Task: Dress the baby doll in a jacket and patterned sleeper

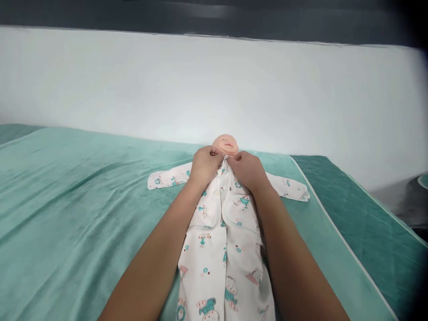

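A baby doll [225, 144] lies on its back on a teal blanket [83, 200], head toward the wall. It wears a white sleepsuit [222, 240] printed with teal animals, sleeves spread to both sides. My left hand [203, 166] and my right hand [249, 170] meet at the collar just below the doll's chin. Both have their fingers pinched on the edges of the sleepsuit's front opening. My forearms run along both sides of the doll's body.
The blanket covers a bed that stands against a white wall [214, 89]. A darker green quilted cover [361, 223] shows at the right, past the blanket's white-piped edge. The bed's edge drops off at the far right.
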Tool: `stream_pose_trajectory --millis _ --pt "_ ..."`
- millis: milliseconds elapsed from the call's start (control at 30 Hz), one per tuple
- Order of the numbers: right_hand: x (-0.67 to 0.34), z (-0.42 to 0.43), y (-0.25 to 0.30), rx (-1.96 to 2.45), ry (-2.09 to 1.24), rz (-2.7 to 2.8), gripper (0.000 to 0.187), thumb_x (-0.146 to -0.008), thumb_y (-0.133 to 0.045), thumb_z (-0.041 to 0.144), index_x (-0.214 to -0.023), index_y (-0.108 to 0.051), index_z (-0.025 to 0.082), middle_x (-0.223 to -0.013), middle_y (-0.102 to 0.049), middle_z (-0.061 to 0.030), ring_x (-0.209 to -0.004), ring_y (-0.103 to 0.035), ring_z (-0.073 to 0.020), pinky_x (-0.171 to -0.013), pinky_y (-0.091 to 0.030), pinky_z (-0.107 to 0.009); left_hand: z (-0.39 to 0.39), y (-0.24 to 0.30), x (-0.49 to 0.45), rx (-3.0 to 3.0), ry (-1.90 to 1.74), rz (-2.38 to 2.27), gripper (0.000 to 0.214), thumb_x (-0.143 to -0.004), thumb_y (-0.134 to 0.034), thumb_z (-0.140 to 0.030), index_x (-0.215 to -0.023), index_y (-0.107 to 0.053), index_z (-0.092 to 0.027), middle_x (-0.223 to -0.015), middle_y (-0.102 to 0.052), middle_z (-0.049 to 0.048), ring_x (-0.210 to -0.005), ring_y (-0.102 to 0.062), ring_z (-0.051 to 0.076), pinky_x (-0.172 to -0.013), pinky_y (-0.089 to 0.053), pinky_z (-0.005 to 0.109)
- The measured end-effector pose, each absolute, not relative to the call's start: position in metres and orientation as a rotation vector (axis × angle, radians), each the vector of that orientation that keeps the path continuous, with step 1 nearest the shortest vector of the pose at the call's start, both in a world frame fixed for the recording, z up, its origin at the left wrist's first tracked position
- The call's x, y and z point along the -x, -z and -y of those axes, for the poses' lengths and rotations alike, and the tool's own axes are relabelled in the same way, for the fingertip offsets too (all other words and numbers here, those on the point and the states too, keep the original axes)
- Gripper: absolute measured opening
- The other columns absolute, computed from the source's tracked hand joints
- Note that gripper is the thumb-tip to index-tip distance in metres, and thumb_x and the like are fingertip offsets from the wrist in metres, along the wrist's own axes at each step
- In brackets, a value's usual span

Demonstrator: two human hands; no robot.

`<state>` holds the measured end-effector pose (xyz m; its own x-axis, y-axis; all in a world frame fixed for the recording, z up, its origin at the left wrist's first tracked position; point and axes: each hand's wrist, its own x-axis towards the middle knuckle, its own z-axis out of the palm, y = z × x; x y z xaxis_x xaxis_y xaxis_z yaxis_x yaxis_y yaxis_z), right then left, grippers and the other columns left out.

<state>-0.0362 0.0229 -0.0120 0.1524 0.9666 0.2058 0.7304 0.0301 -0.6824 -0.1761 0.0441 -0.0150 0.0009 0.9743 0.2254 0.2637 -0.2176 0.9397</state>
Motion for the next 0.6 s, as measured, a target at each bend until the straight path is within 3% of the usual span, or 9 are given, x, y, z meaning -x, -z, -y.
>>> stream_pose_trajectory --millis 267,600 --pt "0.025 -0.026 0.014 1.464 -0.790 1.400 0.021 -0.074 -0.062 0.038 -0.079 -0.070 0.019 -0.075 -0.068 -0.0009 -0.070 -0.056 -0.0160 -0.066 -0.041 -0.028 -0.040 0.012 0.176 -1.501 -1.246 -1.280 0.014 -0.075 -0.066 -0.030 -0.072 -0.064 -0.017 -0.061 -0.060 -0.0009 -0.054 -0.050 0.009 -0.054 -0.038 0.022" --pt "0.032 -0.019 0.014 1.290 -0.857 1.388 0.023 -0.077 -0.064 0.040 -0.085 -0.072 0.020 -0.083 -0.071 -0.0020 -0.074 -0.060 -0.0165 -0.068 -0.045 -0.028 -0.036 0.008 0.176 -1.368 -1.232 -1.183 0.015 -0.073 -0.072 -0.030 -0.071 -0.066 -0.016 -0.058 -0.056 -0.0021 -0.051 -0.045 0.007 -0.049 -0.034 0.021"
